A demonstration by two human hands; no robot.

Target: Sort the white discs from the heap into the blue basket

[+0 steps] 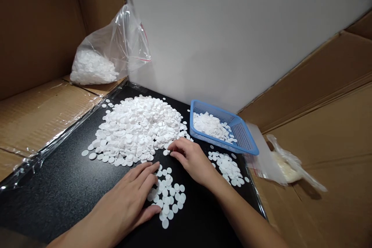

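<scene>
Many small round white plastic discs lie on a black tabletop (69,178). The largest heap of discs (142,124) spreads across the back. My left hand (128,192) rests low over the table with its fingers stretched out, touching the edge of a small loose cluster of discs (167,193). At the front right edge of the big heap, my right hand (192,159) has thumb and index finger drawn together at a white disc (166,152). A third, small pile of discs (228,168) lies to the right of my right wrist.
A blue mesh basket (250,139) with more discs stands at the back right, close to the white wall (226,46). A clear zip bag (116,46) of white pieces sits on cardboard at the back left. Another plastic bag (287,166) lies beyond the table's right edge.
</scene>
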